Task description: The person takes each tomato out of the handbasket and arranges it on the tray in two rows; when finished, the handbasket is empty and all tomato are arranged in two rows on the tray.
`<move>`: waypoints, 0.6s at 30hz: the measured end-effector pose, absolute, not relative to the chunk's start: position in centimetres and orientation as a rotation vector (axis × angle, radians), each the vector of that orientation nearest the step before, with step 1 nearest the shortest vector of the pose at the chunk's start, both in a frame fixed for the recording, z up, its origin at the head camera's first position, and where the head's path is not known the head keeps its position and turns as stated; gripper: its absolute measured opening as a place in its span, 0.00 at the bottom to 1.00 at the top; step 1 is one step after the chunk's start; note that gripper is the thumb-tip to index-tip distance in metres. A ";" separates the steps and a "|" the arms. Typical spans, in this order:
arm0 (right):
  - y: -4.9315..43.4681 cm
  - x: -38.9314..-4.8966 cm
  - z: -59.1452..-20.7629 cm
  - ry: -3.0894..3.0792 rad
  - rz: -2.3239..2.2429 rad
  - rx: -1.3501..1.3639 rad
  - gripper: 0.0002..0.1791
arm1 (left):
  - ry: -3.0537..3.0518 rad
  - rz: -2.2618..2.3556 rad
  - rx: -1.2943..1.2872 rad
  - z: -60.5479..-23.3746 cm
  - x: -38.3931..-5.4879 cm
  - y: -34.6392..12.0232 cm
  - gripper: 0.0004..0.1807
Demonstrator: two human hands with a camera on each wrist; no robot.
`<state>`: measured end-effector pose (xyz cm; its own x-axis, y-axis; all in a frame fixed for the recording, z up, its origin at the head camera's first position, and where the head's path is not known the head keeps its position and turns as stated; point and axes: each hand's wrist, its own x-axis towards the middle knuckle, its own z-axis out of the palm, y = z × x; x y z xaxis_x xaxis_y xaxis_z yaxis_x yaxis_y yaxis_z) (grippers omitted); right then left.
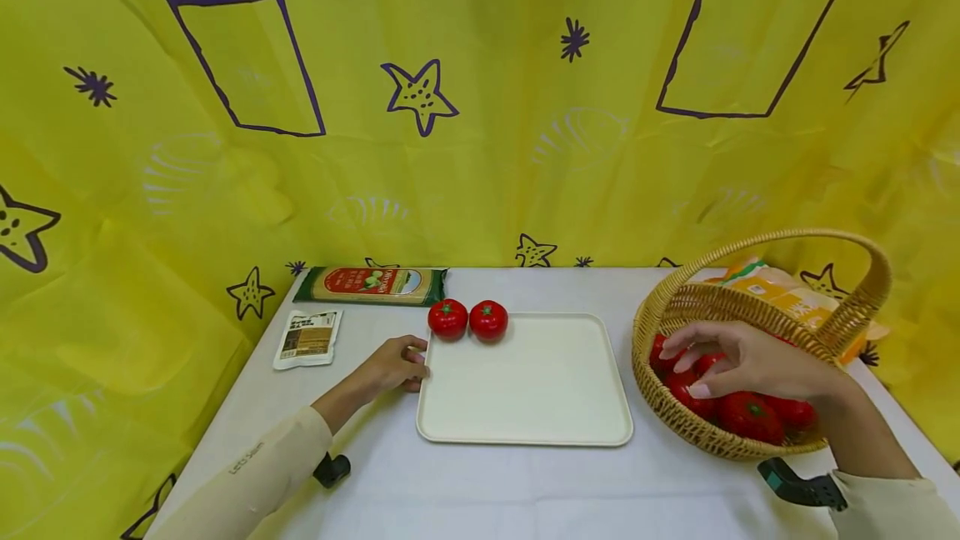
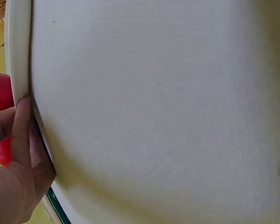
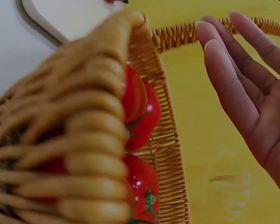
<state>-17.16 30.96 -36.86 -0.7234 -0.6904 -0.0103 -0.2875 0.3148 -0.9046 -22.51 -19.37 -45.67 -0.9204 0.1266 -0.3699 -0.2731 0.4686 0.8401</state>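
My left hand (image 1: pixel 396 363) is at the left edge of a cream rectangular tray (image 1: pixel 525 390), pinching its rim (image 2: pixel 18 51) between thumb and fingers. Two red tomatoes (image 1: pixel 489 321) sit side by side at the tray's far left corner, one of them (image 1: pixel 447 319) over the corner itself. Above a wicker basket (image 1: pixel 693 433) hovers my right hand (image 1: pixel 750 361), its fingers loosely bent with nothing between them. Several red tomatoes (image 3: pixel 142 182) with green stems lie inside the basket. The right hand hides part of them in the head view.
A green-and-yellow long packet (image 1: pixel 375 286) lies at the table's back left, with a small white pouch (image 1: pixel 308 338) in front of it. Behind the basket is an orange-and-white bag (image 1: pixel 780 290). The basket's tall handle (image 1: pixel 787 234) arches over it. A yellow patterned curtain (image 1: pixel 480 173) hangs behind the table.
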 end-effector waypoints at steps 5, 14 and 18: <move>31.5 -18.9 -36.0 2.290 -1.306 -0.886 0.25 | 2.329 1.445 -0.108 -45.5 -22.5 -19.4 0.28; 32.3 -21.9 -35.2 2.363 -1.161 -0.670 0.26 | 2.338 1.438 -0.095 -45.7 -22.4 -19.4 0.28; 32.9 -23.1 -35.6 2.306 -1.173 -0.527 0.31 | 2.347 1.424 -0.098 -45.7 -22.4 -19.4 0.28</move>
